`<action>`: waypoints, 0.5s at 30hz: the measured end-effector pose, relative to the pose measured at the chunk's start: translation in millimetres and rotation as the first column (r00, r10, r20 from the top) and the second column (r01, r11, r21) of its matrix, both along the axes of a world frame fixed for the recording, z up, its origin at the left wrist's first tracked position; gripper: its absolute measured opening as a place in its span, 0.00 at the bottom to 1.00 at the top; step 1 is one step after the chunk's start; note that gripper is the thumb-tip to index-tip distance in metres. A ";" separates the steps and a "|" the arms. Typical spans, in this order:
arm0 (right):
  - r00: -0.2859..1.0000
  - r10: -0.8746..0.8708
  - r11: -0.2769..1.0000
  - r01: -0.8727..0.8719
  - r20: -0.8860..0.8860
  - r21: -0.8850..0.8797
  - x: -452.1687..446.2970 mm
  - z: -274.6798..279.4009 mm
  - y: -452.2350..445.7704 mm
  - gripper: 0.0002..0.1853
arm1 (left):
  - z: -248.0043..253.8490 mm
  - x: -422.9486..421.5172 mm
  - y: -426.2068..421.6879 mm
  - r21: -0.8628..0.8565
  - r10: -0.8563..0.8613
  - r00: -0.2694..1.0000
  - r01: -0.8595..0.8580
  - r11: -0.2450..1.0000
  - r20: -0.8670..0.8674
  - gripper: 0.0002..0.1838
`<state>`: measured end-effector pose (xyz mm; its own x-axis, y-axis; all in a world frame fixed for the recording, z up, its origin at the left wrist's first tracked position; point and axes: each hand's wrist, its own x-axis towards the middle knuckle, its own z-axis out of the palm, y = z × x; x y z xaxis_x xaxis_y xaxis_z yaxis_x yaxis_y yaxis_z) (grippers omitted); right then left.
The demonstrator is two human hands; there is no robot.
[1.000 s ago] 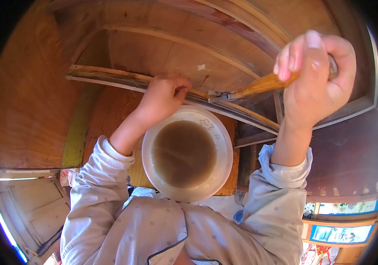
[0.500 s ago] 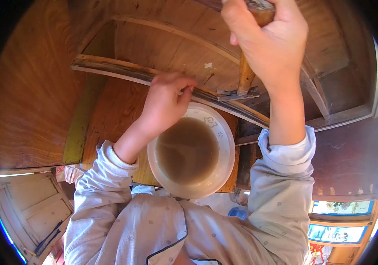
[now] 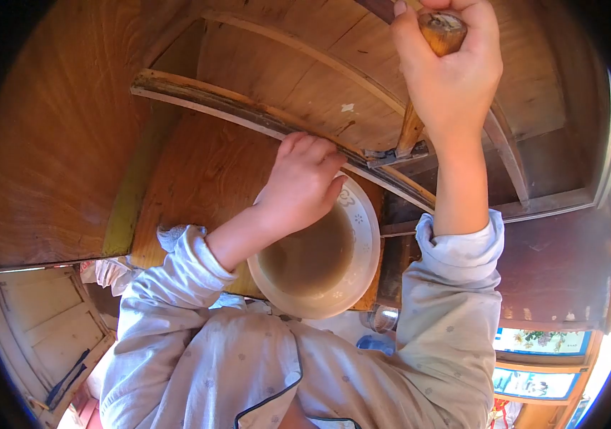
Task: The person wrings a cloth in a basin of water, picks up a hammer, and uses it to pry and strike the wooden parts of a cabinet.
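My right hand (image 3: 452, 71) is wrapped round the wooden handle of a hammer-like tool (image 3: 411, 129), whose dark metal head rests at the wooden rail. My left hand (image 3: 305, 179) has its fingers curled at the edge of the same rail (image 3: 212, 104), left of the tool's head; whether it pinches anything small is hidden. Below the rail, a white bowl (image 3: 366, 250) with a flower pattern holds cloudy brown liquid, partly covered by my left hand.
A curved wooden panel with ribs (image 3: 305, 53) spans the top. A wooden board (image 3: 48, 143) stands at the left, a pale door (image 3: 52, 322) below it. At the lower right are a dark red surface (image 3: 555, 268) and a cabinet with picture panels (image 3: 541, 382).
My right hand has moved up and left, bringing the tool's handle more upright. My left hand has slid right along the rail, now over the bowl's edge.
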<state>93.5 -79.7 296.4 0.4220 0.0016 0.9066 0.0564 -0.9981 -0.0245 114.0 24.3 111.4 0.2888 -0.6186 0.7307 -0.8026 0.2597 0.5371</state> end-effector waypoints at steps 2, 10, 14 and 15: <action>1.000 -0.015 0.998 0.016 -0.025 0.054 2.1 3.2 1.1 0.12 | 0.3 -3.0 -6.8 0.056 0.018 0.999 -0.020 0.998 0.037 0.17; 0.997 0.009 0.987 0.002 -0.071 0.162 14.2 10.2 18.0 0.11 | -0.1 -5.2 -15.2 0.109 0.050 0.997 -0.057 0.992 0.066 0.25; 0.990 0.001 0.981 0.027 -0.141 0.193 11.3 9.0 28.8 0.11 | -3.2 -2.2 -15.6 0.098 0.050 0.997 -0.057 0.994 0.066 0.25; 0.991 0.008 0.981 0.018 -0.132 0.193 11.1 7.8 34.5 0.10 | -3.6 -1.4 -17.6 0.099 0.038 0.997 -0.044 0.994 0.069 0.25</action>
<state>104.6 -45.1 304.1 0.5375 -0.1706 0.8258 0.0350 -0.9740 -0.2240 112.5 6.7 107.8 0.2678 -0.6785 0.6841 -0.8466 0.1733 0.5033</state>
